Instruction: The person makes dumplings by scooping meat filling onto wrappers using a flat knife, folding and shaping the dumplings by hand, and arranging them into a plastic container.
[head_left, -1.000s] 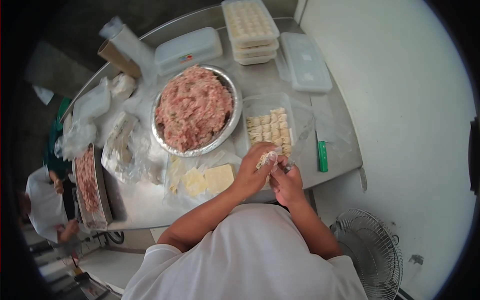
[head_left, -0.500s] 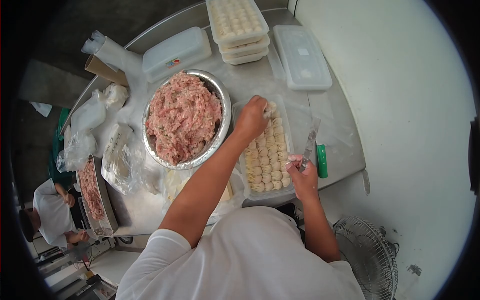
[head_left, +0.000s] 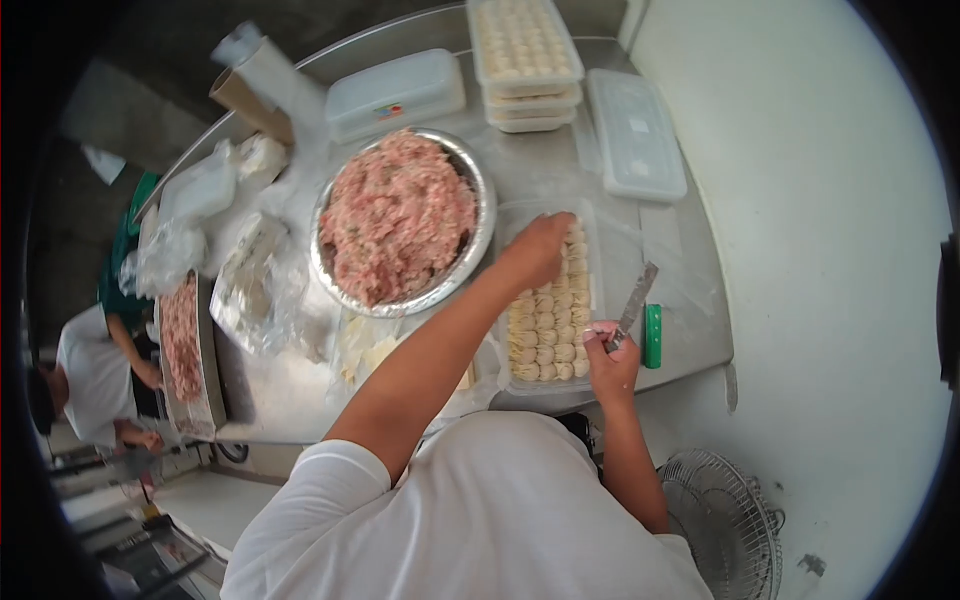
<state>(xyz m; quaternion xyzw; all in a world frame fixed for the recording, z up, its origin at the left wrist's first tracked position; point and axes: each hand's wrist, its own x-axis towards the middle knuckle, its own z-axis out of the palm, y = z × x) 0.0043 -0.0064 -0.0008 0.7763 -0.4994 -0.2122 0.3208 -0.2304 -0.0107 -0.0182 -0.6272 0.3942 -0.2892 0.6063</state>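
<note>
My left hand [head_left: 538, 248] is over the upper part of a plastic tray of dumplings [head_left: 545, 335], its fingers bent down and closed at the dumplings; what they hold, if anything, is hidden beneath the hand. Low on the tray's right side, my right hand [head_left: 611, 365] is closed around a flat metal spatula [head_left: 637, 302], whose blade points up and to the right. A large metal bowl [head_left: 486, 235] heaped with minced meat [head_left: 398, 215] stands left of the tray. Pale wrappers [head_left: 372, 355] lie on plastic, partly behind my left forearm.
Stacked dumpling boxes [head_left: 525, 50] and lidded containers [head_left: 395, 95] [head_left: 637, 135] stand at the back. A green-handled tool [head_left: 653, 336] lies right. Plastic bags [head_left: 265, 290] and a meat tray [head_left: 213, 350] are left, near another person [head_left: 88, 375]. A fan [head_left: 715, 520] stands below right.
My two hands have parted: the left has moved from beside the right up to the tray's far part. The right still holds the spatula. The dumpling rows are now more exposed.
</note>
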